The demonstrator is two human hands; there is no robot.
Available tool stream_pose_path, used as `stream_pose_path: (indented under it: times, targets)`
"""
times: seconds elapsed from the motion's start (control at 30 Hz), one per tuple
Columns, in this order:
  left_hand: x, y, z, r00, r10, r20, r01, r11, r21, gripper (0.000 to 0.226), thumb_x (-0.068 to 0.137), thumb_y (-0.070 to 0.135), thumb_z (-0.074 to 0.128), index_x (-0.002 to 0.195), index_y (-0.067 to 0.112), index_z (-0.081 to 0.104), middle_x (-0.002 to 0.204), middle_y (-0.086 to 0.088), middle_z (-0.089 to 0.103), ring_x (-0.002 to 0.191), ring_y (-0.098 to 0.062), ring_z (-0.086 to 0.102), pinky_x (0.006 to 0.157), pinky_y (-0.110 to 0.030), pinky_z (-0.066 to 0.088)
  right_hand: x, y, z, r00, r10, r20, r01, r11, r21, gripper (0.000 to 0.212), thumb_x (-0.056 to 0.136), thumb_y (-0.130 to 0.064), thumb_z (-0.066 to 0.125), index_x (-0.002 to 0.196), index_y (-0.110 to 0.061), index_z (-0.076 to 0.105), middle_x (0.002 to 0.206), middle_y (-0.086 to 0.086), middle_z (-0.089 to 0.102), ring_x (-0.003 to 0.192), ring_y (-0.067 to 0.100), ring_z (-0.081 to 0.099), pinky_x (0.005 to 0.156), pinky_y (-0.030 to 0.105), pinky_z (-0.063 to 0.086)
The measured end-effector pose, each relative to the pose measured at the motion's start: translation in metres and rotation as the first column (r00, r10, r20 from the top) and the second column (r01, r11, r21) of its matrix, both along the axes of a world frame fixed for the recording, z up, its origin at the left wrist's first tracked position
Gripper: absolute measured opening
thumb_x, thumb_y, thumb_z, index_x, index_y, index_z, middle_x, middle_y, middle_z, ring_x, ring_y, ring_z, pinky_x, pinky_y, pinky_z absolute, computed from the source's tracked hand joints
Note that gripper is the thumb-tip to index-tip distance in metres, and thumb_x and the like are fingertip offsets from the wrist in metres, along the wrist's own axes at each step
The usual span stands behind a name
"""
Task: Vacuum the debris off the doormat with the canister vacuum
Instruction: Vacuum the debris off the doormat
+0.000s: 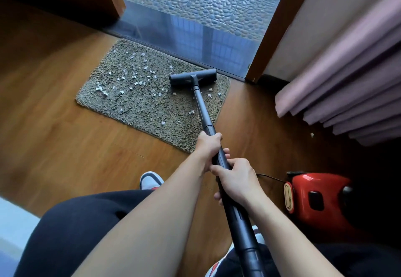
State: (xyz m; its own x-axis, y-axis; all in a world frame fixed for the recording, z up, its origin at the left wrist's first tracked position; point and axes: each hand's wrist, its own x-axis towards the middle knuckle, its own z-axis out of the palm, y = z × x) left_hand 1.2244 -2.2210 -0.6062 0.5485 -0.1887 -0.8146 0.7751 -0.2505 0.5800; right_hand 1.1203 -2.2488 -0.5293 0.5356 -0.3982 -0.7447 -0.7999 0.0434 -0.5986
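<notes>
A shaggy grey-brown doormat lies on the wooden floor before a doorway. Several white paper scraps are scattered over it, mostly on its left and middle. The dark floor head of the vacuum rests on the mat's far right corner. Its black wand runs back toward me. My left hand grips the wand higher up, and my right hand grips it just below. The red canister vacuum stands on the floor at my right.
A dark threshold strip and pebbled floor lie beyond the mat. Pink curtain folds hang at the right, with one scrap on the floor near them. A wooden door frame stands right of the mat. My shoe shows below.
</notes>
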Motion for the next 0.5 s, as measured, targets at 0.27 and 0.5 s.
stream_pose_path:
  times: [0.27,0.5]
  targets:
    - [-0.034,0.009,0.012,1.0,0.02,-0.024,-0.02,1.0,0.002,0.018,0.097,0.01,0.051,0.112,0.009,0.042,0.073,-0.017,0.055,0.045,-0.021,0.056,0.039,-0.026,0.049,-0.032,0.007,0.014,0.999,-0.014,-0.034,0.014,1.0,0.026,0.019,0.092,-0.021,0.067,0.097,-0.003,0.066,0.059,0.01,0.061,0.046,0.028,0.067,0.044,0.033,0.055]
    - [-0.104,0.032,0.017,0.992,0.113,-0.049,-0.114,0.993,-0.02,0.02,0.094,0.006,0.052,0.114,0.007,0.049,0.075,-0.013,0.049,0.038,-0.017,0.053,0.041,-0.026,0.048,-0.097,0.025,0.028,0.997,0.036,-0.062,-0.034,0.999,0.035,0.013,0.094,-0.023,0.067,0.097,-0.011,0.067,0.06,0.013,0.067,0.043,0.025,0.065,0.044,0.033,0.055]
